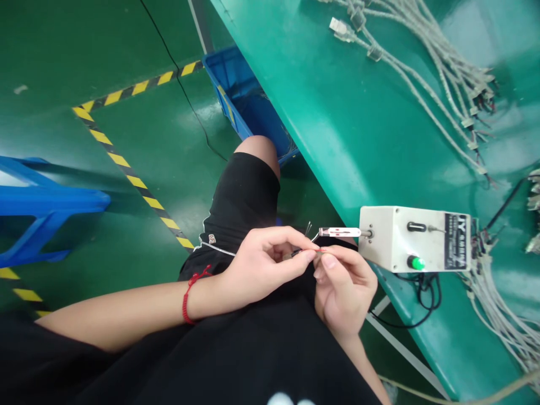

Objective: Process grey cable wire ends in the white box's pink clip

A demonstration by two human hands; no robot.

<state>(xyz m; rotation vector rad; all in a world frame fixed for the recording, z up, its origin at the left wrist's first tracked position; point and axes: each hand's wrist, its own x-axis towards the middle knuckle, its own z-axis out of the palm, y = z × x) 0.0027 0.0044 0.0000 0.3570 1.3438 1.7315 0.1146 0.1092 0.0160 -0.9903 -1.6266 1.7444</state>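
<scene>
My left hand [270,260], with a red braided band at its wrist, is closed in a pinch between thumb and forefinger. Between its fingertips and those of my right hand [343,284] runs a short thin red wire [321,250], and both hands grip it. My right thumb and forefinger are closed too, the other fingers curled in. A few fine dark and pale wire ends [310,228] stick up just beyond my left fingertips. Right above the hands is a pale, red-marked rod [340,232] projecting from a white box machine [382,239]; I cannot tell whether a wire touches it.
The machine, with a lit green button [417,262], sits at the edge of the green table [337,140]. USB cables [413,73] lie on it; another cable bundle [502,315] is right. A blue bin [230,104] stands beneath, a blue stool [50,197] left.
</scene>
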